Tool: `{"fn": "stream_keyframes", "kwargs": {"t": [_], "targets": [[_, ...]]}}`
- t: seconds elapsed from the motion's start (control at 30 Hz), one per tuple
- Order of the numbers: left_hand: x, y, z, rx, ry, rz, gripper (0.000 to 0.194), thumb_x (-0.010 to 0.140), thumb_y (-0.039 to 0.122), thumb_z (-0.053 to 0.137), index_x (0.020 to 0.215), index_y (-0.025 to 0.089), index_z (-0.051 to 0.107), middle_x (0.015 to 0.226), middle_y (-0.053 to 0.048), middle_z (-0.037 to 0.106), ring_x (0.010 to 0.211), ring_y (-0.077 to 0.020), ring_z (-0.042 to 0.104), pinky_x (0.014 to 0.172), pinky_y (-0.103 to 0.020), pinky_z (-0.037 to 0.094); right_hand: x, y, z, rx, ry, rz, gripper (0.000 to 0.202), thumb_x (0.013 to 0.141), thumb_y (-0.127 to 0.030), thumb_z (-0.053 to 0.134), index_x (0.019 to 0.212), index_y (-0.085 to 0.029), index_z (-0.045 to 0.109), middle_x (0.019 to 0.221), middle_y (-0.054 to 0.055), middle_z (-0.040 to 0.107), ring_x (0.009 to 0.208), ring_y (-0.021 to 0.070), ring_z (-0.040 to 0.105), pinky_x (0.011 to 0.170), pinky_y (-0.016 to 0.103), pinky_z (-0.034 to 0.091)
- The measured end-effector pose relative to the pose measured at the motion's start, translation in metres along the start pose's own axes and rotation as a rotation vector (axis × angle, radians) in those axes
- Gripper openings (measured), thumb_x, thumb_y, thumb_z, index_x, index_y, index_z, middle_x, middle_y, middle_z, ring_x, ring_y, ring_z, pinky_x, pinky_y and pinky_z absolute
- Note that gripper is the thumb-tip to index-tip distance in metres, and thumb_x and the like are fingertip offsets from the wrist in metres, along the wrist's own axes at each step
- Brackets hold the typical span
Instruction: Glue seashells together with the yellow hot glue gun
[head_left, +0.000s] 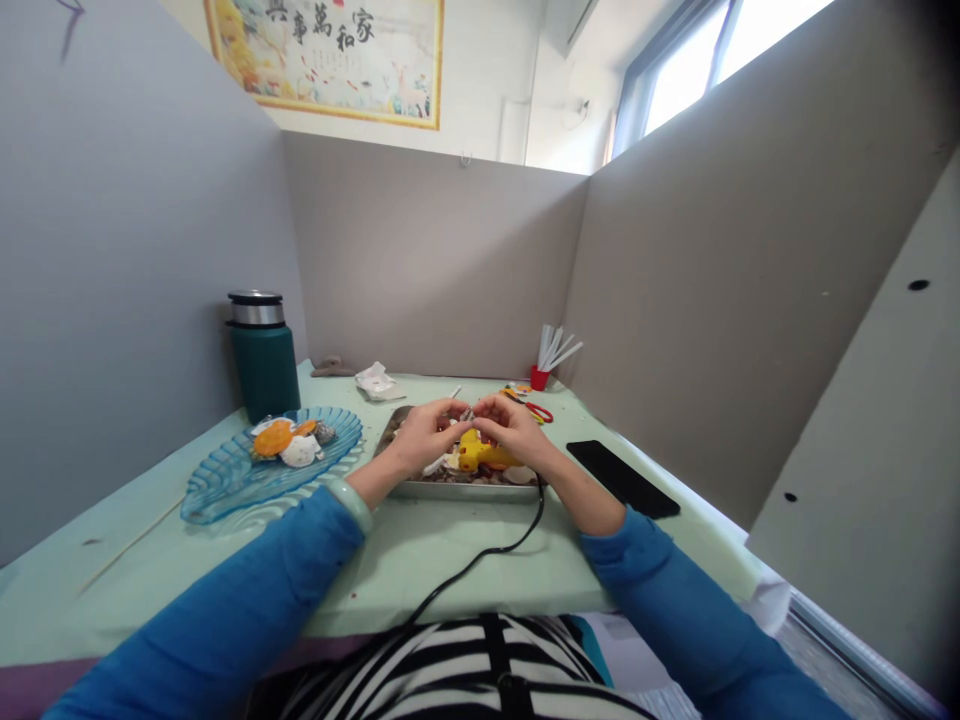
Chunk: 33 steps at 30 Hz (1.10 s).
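Note:
My left hand (429, 432) and my right hand (514, 428) meet above a metal tray (442, 491), fingertips pinched together on a small shiny, greyish piece (467, 413). What kind of thing it is, I cannot make out. Just below my right hand, a yellow hot glue gun (480, 453) lies in the tray, its black cord (487, 553) running down over the table edge toward me. Around the glue gun the tray holds brown and pale shell-like pieces, partly hidden by my hands.
To the left are a blue glass plate (225, 494) with orange and white pieces, a green bottle (264, 365) and a thin stick (131, 546). A black phone (622, 478) lies right. Farther back are scissors (538, 411), a red cup of white sticks (539, 378) and crumpled paper (375, 381). Grey partitions enclose the table.

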<state>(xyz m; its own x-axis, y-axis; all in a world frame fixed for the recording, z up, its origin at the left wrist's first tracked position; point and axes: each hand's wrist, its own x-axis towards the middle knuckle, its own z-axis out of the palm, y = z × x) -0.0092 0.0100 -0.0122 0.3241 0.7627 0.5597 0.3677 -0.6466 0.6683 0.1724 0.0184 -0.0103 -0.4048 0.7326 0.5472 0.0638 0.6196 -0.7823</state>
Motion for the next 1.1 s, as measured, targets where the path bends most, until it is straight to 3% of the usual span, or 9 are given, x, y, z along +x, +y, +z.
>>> {"fn": "stream_keyframes", "kwargs": {"t": [0.17,0.33,0.53,0.73,0.97,1.1], "targets": [[0.0007,0.0001,-0.0009,-0.034,0.000,-0.006,0.041,0.075,0.044,0.061,0.103,0.014,0.061,0.089,-0.006,0.066,0.051,-0.0081,0.055,0.049,-0.020,0.045,-0.0004,0.0011,0.0005,-0.062,-0.002,-0.013,0.020,0.077,-0.034,0.061,0.084,-0.017,0.053,0.072,-0.002,0.055,0.055,0.0078,0.052,0.054,0.022,0.043],[0.0005,0.0009,-0.0007,-0.094,-0.011,-0.078,0.041,0.076,0.043,0.060,0.104,0.013,0.059,0.076,-0.004,0.064,0.050,-0.0099,0.057,0.047,-0.021,0.045,-0.0004,0.0007,0.0002,-0.125,0.011,-0.024,0.020,0.079,-0.034,0.060,0.086,-0.017,0.055,0.073,-0.002,0.057,0.056,0.0084,0.052,0.055,0.022,0.044],[0.0006,-0.0006,-0.0001,-0.105,-0.030,-0.073,0.041,0.077,0.041,0.057,0.109,0.014,0.057,0.075,-0.003,0.064,0.050,-0.0106,0.059,0.049,-0.021,0.047,0.0001,0.0033,-0.0017,-0.207,0.131,-0.139,0.020,0.081,-0.034,0.057,0.093,-0.018,0.057,0.071,-0.001,0.057,0.056,0.0094,0.050,0.053,0.022,0.043],[-0.0001,0.0044,-0.0012,-0.001,-0.050,-0.056,0.039,0.079,0.036,0.056,0.111,0.014,0.060,0.065,-0.001,0.062,0.048,-0.0100,0.056,0.048,-0.020,0.044,-0.0012,0.0004,-0.0009,-0.376,0.130,-0.245,0.015,0.084,-0.032,0.056,0.084,-0.018,0.062,0.081,0.003,0.058,0.063,0.0115,0.051,0.059,0.024,0.043],[0.0021,-0.0035,0.0019,-0.090,-0.029,-0.091,0.039,0.077,0.036,0.058,0.108,0.014,0.055,0.085,-0.005,0.064,0.048,-0.0083,0.056,0.046,-0.020,0.045,-0.0010,-0.0003,-0.0006,-0.418,0.119,-0.232,0.013,0.084,-0.029,0.055,0.079,-0.017,0.060,0.075,0.002,0.057,0.061,0.0112,0.049,0.058,0.024,0.040],[0.0024,-0.0008,0.0006,-0.114,-0.031,-0.095,0.037,0.076,0.036,0.058,0.105,0.013,0.057,0.081,-0.004,0.063,0.047,-0.0080,0.055,0.045,-0.020,0.044,-0.0005,0.0013,-0.0010,-0.421,0.092,-0.204,0.014,0.083,-0.031,0.056,0.080,-0.018,0.060,0.073,0.002,0.058,0.063,0.0123,0.050,0.059,0.024,0.040]]}}
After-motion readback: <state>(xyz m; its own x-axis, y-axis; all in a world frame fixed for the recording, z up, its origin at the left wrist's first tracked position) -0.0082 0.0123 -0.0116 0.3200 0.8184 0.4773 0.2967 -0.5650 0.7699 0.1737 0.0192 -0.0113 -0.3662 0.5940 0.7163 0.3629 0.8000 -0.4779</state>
